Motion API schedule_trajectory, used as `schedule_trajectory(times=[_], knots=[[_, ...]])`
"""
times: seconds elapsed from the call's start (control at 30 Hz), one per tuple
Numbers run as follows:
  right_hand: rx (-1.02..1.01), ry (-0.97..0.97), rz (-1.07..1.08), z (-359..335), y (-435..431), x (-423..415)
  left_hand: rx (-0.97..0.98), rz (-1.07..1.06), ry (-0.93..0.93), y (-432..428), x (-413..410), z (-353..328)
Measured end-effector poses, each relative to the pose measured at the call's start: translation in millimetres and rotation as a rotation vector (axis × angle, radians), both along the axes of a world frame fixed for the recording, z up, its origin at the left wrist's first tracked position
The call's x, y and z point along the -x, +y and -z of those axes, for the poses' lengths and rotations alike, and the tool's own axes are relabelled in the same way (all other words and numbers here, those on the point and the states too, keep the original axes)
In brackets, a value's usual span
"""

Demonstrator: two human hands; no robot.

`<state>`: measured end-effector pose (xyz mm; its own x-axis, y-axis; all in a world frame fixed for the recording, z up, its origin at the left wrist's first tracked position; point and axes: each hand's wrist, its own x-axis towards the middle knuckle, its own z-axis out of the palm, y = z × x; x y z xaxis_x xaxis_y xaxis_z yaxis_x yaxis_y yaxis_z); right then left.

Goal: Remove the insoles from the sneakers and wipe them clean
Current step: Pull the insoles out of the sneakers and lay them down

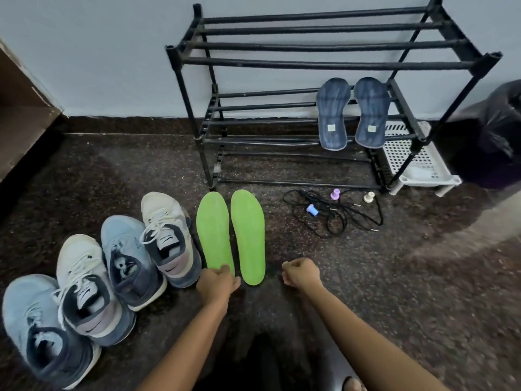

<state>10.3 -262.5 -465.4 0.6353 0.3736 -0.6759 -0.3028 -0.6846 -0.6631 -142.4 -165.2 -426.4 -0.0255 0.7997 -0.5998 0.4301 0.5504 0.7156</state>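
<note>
Green insoles [249, 235] lie on the floor [380, 277] just right of the sneakers [169, 238], seemingly set out for wiping; blue insoles [334, 114] lean on the far shoe rack [310, 63], perhaps airing; left hand [218, 280] pinches the heel of the left green insole [214, 232]; right hand [301, 273], curled and empty, hangs nearby.

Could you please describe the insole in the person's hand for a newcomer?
Find the black shoe rack by the wall; two green insoles lie on the floor before it. It is the left insole, nearest the sneakers, heel pinched by the left hand.
</note>
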Motion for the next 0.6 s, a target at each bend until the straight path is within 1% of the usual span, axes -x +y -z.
schedule_trajectory(times=[0.07, 0.13, 0.2, 0.3, 0.4, 0.5, 0.6], knots=[[-0.084, -0.046, 0.155, -13.5, -6.7, -29.0, -0.045, 0.084, -0.060, 1.2, -29.1, -17.0], [-0.174, -0.111, 0.260, -24.6, -10.5, -65.3, -0.074, 0.206, -0.125, 3.1, -67.0, -36.7], [-0.297, -0.148, 0.332, -39.0, -9.5, -102.8, -0.060, 0.317, -0.218, 6.2, -107.2, -57.1], [-0.386, -0.203, 0.448, -68.4, -6.7, -159.8, 0.014, 0.419, -0.342, 13.6, -172.0, -79.7], [-0.396, -0.260, 0.485, -97.0, 1.7, -206.8, 0.083, 0.388, -0.425, 19.8, -224.5, -97.1], [-0.407, -0.217, 0.501, -114.7, 12.2, -234.2, 0.104, 0.322, -0.462, 27.3, -261.1, -105.2], [-0.430, -0.158, 0.534, -124.3, 24.9, -249.0, 0.112, 0.299, -0.486, 37.6, -284.8, -105.4]])
